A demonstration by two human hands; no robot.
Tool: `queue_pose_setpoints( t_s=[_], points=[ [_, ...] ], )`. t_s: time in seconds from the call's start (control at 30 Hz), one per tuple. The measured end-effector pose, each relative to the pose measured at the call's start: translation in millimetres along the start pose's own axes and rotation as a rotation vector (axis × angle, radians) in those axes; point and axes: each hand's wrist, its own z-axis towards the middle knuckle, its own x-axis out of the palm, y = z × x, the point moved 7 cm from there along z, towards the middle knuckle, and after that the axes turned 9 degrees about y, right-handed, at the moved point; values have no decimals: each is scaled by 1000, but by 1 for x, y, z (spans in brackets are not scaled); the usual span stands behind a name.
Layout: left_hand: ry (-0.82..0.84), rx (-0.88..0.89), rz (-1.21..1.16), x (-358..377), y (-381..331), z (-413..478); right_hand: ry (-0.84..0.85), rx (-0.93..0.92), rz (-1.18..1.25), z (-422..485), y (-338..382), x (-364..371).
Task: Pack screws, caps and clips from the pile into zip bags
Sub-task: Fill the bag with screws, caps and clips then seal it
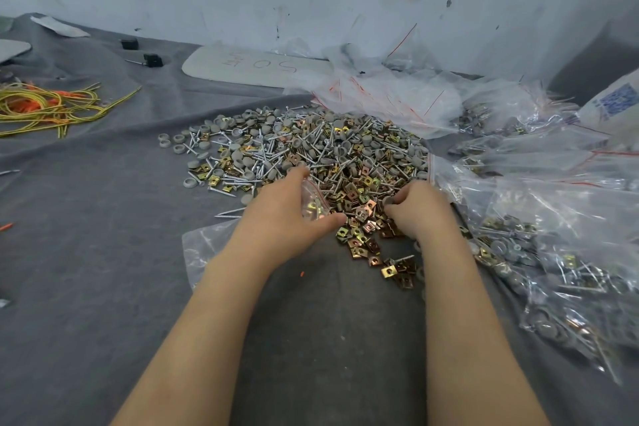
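A: Two questions: what is the left hand (287, 218) doing?
B: Gripping a bag (308, 188), clips (313, 210) showing inside, at the near edge of the pile (311, 149)
A: And the right hand (420, 209)?
B: Its fingers (403, 196) are curling, pinching a grey cap (389, 200) among the clips; filled bags (553, 270) are lying beside it

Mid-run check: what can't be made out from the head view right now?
Contents of the small zip bag: head view, mostly covered by the left hand gripping it, plus glare.
What the right hand pinches: head view, its own curled fingers hide it.
Writing on the grey board: head view, faint, partly under empty bags.
Filled bags: head view, cut off by the right edge, so uncountable.
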Motion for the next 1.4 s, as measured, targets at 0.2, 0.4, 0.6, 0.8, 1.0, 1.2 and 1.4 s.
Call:
queue_pose_setpoints(
  t_s=[0.2, 0.4, 0.6, 0.8, 1.0, 1.2, 1.4],
  points=[
    [51, -6, 8, 1, 0, -2, 25, -55, -79, -3, 9, 0],
    [57, -3, 15, 4, -3, 0, -41, -149, 23, -5, 24, 6],
    [57, -18, 18, 5, -1, 1, -82, -278, 212, -6, 36, 11],
    [89, -22, 20, 4, 1, -1, -174, -200, 354, -4, 14, -6],
    [77, -25, 41, 2, 0, -1, -89, -240, 558, -1, 14, -5],
    [58, -14, 23, 5, -1, 0, 67, -344, 1008, -7, 26, 1],
    [86, 3, 88, 12, -4, 1, 164, -435, 984, -15, 40, 4]
  ],
)
